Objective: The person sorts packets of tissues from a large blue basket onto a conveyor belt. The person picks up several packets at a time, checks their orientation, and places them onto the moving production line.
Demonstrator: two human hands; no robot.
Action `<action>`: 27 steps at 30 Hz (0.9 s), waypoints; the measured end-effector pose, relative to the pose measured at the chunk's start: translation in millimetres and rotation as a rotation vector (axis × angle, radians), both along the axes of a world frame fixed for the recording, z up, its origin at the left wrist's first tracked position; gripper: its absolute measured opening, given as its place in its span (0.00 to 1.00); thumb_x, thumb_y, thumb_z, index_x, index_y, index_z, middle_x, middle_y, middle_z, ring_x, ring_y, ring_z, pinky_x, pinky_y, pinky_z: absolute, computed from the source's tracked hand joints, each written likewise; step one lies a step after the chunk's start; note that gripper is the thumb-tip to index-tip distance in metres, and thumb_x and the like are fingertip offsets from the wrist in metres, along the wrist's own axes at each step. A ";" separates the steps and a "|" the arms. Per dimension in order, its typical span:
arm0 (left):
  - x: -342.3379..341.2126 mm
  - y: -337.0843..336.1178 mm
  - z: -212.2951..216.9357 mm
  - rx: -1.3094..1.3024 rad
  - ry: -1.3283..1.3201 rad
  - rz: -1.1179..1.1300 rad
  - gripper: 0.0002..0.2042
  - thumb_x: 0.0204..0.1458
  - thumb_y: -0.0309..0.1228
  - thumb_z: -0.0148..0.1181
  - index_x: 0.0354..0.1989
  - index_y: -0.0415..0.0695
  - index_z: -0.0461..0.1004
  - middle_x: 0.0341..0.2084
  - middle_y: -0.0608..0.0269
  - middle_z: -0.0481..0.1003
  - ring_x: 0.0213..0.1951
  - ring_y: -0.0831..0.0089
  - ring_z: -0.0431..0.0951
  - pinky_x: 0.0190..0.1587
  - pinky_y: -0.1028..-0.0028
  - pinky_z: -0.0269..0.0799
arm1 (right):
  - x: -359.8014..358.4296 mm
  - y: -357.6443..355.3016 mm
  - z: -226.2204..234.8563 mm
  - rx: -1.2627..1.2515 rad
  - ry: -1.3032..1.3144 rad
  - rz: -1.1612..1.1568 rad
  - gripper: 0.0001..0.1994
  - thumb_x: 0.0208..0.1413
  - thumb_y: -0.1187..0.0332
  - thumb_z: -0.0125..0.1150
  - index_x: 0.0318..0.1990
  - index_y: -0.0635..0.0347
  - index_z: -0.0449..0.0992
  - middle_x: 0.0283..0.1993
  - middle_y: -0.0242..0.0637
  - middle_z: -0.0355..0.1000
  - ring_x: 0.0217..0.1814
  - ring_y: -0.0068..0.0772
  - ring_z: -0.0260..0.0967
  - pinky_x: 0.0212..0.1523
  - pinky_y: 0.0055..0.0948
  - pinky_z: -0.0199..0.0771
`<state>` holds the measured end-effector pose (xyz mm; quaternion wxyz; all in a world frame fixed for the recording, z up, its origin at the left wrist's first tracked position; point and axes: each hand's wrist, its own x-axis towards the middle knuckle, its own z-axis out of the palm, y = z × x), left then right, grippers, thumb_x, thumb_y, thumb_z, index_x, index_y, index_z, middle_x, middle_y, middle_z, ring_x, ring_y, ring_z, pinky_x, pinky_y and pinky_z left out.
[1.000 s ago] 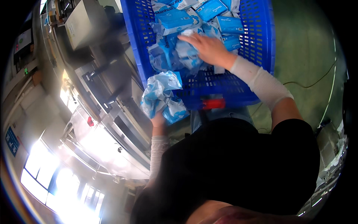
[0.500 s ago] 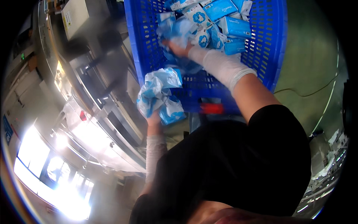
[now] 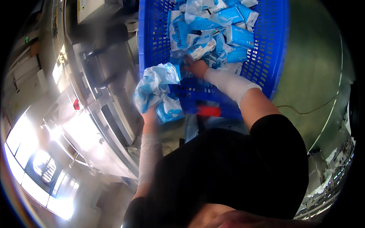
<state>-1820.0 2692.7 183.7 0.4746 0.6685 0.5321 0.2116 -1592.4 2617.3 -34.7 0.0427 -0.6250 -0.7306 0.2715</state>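
Observation:
A bunch of crumpled blue-and-white plastic wrappers (image 3: 154, 85) is gripped in my left hand (image 3: 149, 114), just outside the near left corner of a blue plastic basket (image 3: 280, 49). My fingers there are closed and partly covered by the film. Inside the basket, my right hand (image 3: 198, 68) reaches down beside blue-and-white soft tissue packs (image 3: 240, 37) and loose wrappers. Its fingertips are blurred and partly hidden, so what they touch cannot be made out. Pale wrap-like sleeves cover both my forearms.
Grey machinery (image 3: 110, 72) with metal rails stands close along the left side. A red patch (image 3: 208, 111) marks the basket's near wall. On the right, a thin cable (image 3: 300, 113) lies across the green floor (image 3: 315, 68).
My right hand has moved nearer and lower in the basket, and the wrappers by it have shifted. The left hand keeps its bunch. The whole view has swung slightly.

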 end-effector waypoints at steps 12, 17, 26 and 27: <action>-89.5 -60.7 15.2 -0.135 -0.091 0.239 0.10 0.53 0.22 0.53 0.42 0.33 0.76 0.40 0.56 0.77 0.41 0.70 0.77 0.46 0.70 0.72 | 129.9 50.2 147.4 -0.102 0.468 -0.620 0.50 0.39 0.73 0.68 0.70 0.49 0.45 0.53 0.55 0.70 0.52 0.50 0.71 0.48 0.36 0.72; -72.8 -52.8 36.7 -0.217 -0.077 0.163 0.10 0.50 0.20 0.56 0.41 0.33 0.76 0.40 0.57 0.77 0.42 0.69 0.76 0.47 0.70 0.71 | 184.9 103.0 7.1 -0.344 0.073 -0.535 0.29 0.47 0.65 0.62 0.59 0.59 0.66 0.38 0.53 0.75 0.44 0.58 0.72 0.46 0.41 0.73; -108.1 -96.8 17.9 -0.098 0.091 0.197 0.13 0.51 0.22 0.59 0.46 0.37 0.75 0.40 0.59 0.77 0.41 0.70 0.77 0.43 0.72 0.73 | 88.5 98.1 133.2 0.075 0.092 -0.192 0.23 0.36 0.71 0.66 0.47 0.52 0.77 0.75 0.28 0.38 0.75 0.55 0.32 0.63 0.59 0.55; -113.0 -83.5 14.1 0.173 0.345 -0.174 0.13 0.50 0.21 0.59 0.46 0.38 0.76 0.40 0.58 0.78 0.41 0.69 0.78 0.44 0.72 0.73 | 75.1 102.1 116.5 0.071 0.253 -0.182 0.34 0.34 0.74 0.67 0.57 0.52 0.70 0.74 0.38 0.39 0.75 0.55 0.31 0.66 0.55 0.53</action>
